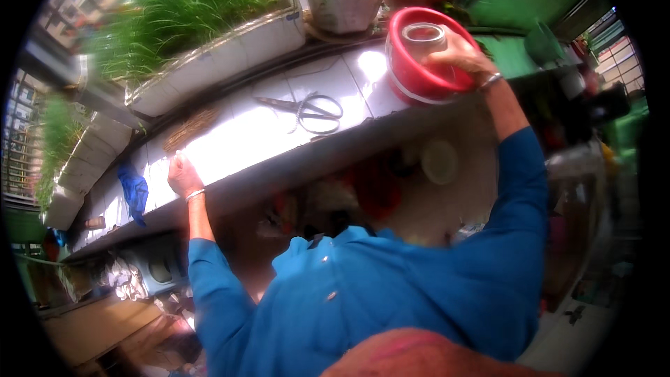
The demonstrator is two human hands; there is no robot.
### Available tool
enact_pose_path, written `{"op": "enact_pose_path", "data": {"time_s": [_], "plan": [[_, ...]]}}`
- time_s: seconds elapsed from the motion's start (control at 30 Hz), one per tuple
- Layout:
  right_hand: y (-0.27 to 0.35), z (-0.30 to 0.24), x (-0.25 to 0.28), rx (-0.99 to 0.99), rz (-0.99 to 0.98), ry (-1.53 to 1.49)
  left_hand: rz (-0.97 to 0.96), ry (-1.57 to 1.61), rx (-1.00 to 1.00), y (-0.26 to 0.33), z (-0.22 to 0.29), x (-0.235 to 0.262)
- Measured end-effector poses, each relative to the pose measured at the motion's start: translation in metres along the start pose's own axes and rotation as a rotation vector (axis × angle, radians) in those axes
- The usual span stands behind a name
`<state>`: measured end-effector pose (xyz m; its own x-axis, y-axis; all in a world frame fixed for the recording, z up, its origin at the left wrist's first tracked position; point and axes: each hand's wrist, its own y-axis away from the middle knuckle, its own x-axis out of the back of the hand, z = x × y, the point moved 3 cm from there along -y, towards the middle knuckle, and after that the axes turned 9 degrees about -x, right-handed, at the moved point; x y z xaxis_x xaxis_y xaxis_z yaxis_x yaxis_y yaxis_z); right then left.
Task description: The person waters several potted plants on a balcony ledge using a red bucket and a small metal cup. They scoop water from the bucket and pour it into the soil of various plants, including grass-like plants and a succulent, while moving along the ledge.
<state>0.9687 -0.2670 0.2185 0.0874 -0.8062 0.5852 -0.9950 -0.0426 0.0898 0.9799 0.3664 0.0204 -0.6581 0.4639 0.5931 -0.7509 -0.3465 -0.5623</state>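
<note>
On the right, my right hand [462,54] reaches into a red bucket [398,70] on the tiled ledge. Its fingers are closed around a small round cup with a pale rim [423,30]. Farther left, my left hand [184,176] is closed over the white ledge, fingertips together; anything in them is hidden. Just beyond those fingertips lies a rough brown piece like bark or wood [192,129]; I cannot tell whether they touch. Between my hands, scissors with dark loop handles [319,113] rest on the tiles.
Long white planters of green grass [223,56] and a pale flowerpot [345,5] line the ledge's far side. A blue cloth [132,192] hangs at its edge left of my left hand. Below the ledge are a pale round basin [440,161] and blurred clutter.
</note>
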Motion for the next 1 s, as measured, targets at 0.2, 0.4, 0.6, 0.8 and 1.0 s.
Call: {"op": "enact_pose_path", "data": {"time_s": [0.2, 0.4, 0.6, 0.8, 1.0], "plan": [[0.034, -0.014, 0.011, -0.093, 0.179, -0.253, 0.098, -0.029, -0.099, -0.003, -0.002, -0.002], [0.039, -0.007, 0.016, -0.033, 0.202, -0.384, 0.201, -0.031, -0.116, -0.001, 0.015, 0.007], [0.032, -0.003, 0.015, 0.124, 0.341, -0.400, 0.194, -0.058, -0.034, -0.001, 0.012, 0.007], [0.018, -0.028, 0.024, 0.127, 0.287, -0.506, 0.241, -0.006, -0.072, 0.006, 0.012, 0.012], [-0.008, -0.082, 0.003, 0.097, 0.198, -0.570, 0.222, 0.024, -0.245, 0.020, 0.005, 0.012]]}}
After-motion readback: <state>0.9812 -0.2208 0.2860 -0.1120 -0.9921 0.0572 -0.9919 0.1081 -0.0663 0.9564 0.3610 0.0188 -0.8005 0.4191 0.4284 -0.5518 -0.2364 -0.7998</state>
